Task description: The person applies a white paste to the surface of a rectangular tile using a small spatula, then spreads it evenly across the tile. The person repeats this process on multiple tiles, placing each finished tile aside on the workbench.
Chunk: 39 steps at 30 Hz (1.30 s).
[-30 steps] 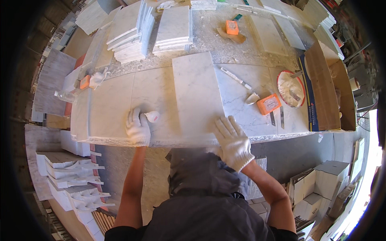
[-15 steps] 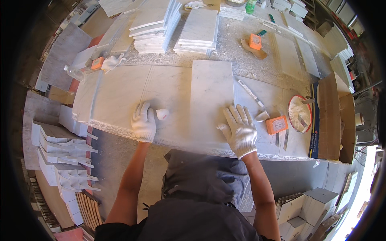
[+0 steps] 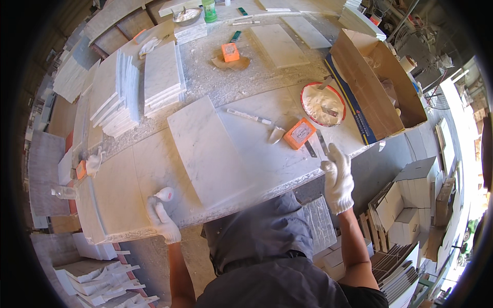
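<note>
My left hand [image 3: 163,222], in a white knitted glove, rests at the near edge of the table with nothing visible in it. Its fingers are stretched out right beside a small white rounded bottle [image 3: 165,194]. To the right of that lies a long white marble tile [image 3: 210,151] with grey veins, untouched. My gloved right hand [image 3: 339,179] is raised at the near right edge, fingers apart and holding nothing. Closest to it are two flat metal blades [image 3: 310,149], an orange box [image 3: 300,134] and a red-rimmed bowl [image 3: 345,115] of cream-coloured paste with blades in it.
A white tube-like stick [image 3: 249,116] and a white-coated scraper [image 3: 276,135] lie mid-table. At the right stands an open cardboard carton [image 3: 377,87]. Tile stacks [image 3: 163,77] rise at the back left, near another orange box [image 3: 230,52]. Foam-lined cartons [image 3: 413,195] stand below right.
My view has turned to the right. The right hand has lifted off the long tile and moved right, toward the blades. The left hand stays beside the small bottle, its palm now turned sideways.
</note>
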Motion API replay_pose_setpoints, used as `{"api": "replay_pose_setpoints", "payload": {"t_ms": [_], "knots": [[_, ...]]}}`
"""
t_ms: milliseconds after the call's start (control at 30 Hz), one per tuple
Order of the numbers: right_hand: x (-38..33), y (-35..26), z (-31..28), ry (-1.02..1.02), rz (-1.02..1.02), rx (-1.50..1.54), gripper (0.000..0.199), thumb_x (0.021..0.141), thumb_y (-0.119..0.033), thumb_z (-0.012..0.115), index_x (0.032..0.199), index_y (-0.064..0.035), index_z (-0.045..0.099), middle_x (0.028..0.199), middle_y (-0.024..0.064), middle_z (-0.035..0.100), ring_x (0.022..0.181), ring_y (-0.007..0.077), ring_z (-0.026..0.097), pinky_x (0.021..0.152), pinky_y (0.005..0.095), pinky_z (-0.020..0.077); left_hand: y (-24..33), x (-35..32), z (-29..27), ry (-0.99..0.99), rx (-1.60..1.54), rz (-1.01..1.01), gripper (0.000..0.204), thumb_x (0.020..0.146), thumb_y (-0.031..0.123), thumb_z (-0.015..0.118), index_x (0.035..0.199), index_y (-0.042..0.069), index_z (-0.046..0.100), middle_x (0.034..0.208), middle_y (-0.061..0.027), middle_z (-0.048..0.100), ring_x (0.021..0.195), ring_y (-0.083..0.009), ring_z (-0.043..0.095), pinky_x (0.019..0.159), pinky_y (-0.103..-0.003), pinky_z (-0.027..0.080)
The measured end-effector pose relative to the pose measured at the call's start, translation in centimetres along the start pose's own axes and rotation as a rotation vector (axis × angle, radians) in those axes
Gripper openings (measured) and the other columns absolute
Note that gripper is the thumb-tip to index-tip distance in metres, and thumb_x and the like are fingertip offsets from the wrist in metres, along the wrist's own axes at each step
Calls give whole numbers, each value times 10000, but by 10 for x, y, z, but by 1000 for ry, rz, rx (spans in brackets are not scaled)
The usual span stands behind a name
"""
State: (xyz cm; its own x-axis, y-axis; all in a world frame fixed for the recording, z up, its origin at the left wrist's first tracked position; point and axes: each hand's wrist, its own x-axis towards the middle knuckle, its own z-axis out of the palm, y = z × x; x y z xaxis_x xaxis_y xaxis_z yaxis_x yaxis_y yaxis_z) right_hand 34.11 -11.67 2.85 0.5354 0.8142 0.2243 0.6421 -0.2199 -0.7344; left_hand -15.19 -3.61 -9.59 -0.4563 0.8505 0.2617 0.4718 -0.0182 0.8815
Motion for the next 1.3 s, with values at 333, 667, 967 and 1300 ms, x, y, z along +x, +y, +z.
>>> {"api": "replay_pose_setpoints", "payload": {"t_ms": [333,667,967,1300], "knots": [[137,36,-17,-62,18,-345,532,1005,-415,661,1418,-86,593,1301,236,659,1146,385,685,980,462,539,23,3,26,-54,75,-25,698,970,208,796,1559,0,486,1422,-184,621,1285,-296,596,1141,-431,447],[167,43,-17,-23,89,-305,411,993,-265,669,1368,-99,664,1274,206,698,1215,382,675,1001,442,543,33,6,39,-12,229,69,470,977,211,785,1358,3,604,1390,-197,643,1223,-321,626,1072,-435,486],[234,49,-2,-95,-98,-455,647,860,-287,808,1467,-243,589,1442,121,613,1273,350,647,1008,459,551,31,1,45,31,168,103,299,982,156,763,1199,-11,644,1335,-193,672,1156,-299,641,1041,-429,497],[269,39,4,-285,-101,-701,259,981,-325,626,1154,-177,750,1157,106,754,1093,354,710,920,452,561,34,1,47,16,149,163,163,975,74,741,1107,0,683,1163,-128,725,1094,-274,654,1025,-428,498]]}}
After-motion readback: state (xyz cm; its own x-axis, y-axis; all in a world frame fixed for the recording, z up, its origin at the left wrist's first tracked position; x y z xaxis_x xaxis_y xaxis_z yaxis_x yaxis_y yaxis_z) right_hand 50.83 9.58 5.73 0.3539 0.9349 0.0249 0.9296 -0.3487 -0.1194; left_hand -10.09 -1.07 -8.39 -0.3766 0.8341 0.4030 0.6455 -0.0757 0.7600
